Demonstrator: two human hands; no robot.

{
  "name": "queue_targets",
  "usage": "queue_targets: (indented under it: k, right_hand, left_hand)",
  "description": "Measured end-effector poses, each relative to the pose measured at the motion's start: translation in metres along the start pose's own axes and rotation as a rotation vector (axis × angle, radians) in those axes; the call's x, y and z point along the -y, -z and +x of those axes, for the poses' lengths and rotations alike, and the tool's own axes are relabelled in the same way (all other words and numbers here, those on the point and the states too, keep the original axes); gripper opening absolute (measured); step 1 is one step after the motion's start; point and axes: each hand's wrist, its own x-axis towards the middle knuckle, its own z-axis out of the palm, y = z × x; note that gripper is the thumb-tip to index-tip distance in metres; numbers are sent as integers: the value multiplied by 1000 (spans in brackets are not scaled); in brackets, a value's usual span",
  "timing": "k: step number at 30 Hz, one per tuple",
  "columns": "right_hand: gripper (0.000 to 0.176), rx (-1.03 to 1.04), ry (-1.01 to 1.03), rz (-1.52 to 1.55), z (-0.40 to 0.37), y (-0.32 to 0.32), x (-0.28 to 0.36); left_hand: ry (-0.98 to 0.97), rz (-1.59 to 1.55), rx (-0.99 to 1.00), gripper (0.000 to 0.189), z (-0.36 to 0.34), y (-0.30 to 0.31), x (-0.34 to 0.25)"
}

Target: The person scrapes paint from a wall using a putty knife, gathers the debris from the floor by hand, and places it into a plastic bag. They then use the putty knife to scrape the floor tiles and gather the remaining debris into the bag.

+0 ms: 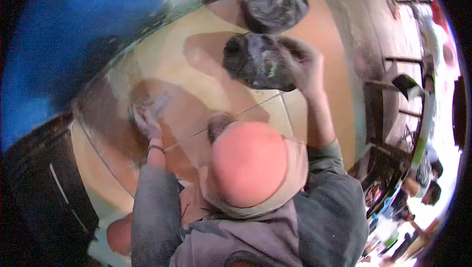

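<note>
My right hand (305, 70) is closed at the right edge of a crinkled black plastic bag (260, 63), which holds dark, greyish contents I cannot make out. The fingers are blurred and partly in shadow. Just beyond it stands a second, rounder black bag (275, 4) with a folded rim. Low over the tiled floor at the left, my left hand (147, 124) wears a dark band at its wrist. A pale grey speckled patch (158, 103) shows at its fingers; blur hides whether this is a held thing or dusty fingers.
What looks like my bent knee (250, 163) rises in front of me above the tan and orange floor (169, 36). A blue surface (93, 16) lies at the upper left. Dark furniture frames (405, 60) stand at right, with people (425, 193) farther off.
</note>
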Motion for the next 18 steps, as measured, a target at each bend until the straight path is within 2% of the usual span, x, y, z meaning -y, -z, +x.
queue_targets:
  k: [1, 2, 3, 4, 5, 6, 7, 9, 10, 11, 12, 13, 14, 15, 16, 17, 18]
  right_hand:
    - [22, 21, 30, -50, 4, 2, 6]
    - [20, 21, 69, -89, 10, 1, 7]
    - [19, 42, -17, 32, 17, -3, 9]
    - [18, 19, 41, -52, 30, -7, 25]
    - [18, 61, -73, -276, 44, -12, 49]
    - [21, 121, 133, -362, 62, -20, 44]
    - [25, 171, 341, -453, 89, -30, 35]
    - [32, 267, 649, -582, 143, -63, 18]
    - [28, 372, 504, -647, 168, -85, 17]
    - [24, 470, 353, -705, 196, -105, 11]
    - [27, 498, 381, -756, 226, -122, -15]
    - [30, 526, 412, -801, 247, -139, -32]
    - [30, 527, 422, -813, 267, -153, -49]
    - [30, 498, 291, -926, 277, -169, -54]
    - [31, 475, 159, -1036, 284, -187, -64]
    - [31, 496, 172, -1044, 293, -205, -81]
    - [33, 469, 354, -959, 300, -219, -104]
  left_hand:
    - [63, -133, 47, 60, -4, -1, -6]
    - [-58, 64, 8, 62, -1, 1, 3]
    - [-172, 267, -26, 65, 3, 4, 12]
    - [-156, 287, -64, 65, 4, 7, 15]
    - [-279, 407, -80, 67, 6, 5, 16]
    - [-402, 521, -84, 69, 3, 4, 16]
    - [-393, 521, -98, 69, -3, 2, 10]
    - [-555, 728, 74, 73, -13, -16, -5]
    - [-556, 697, 74, 73, -19, -30, 0]
    - [-604, 760, 301, 72, -23, -43, 10]
    - [-649, 823, 529, 70, -28, -52, 14]
    - [-652, 807, 521, 70, -32, -64, -1]
    - [-753, 844, 595, 68, -38, -76, -17]
    - [-847, 884, 672, 65, -40, -79, -33]
    - [-829, 875, 668, 65, -38, -76, -37]
    - [-771, 899, 692, 59, -33, -74, -38]
    - [-701, 921, 720, 54, -32, -71, -37]
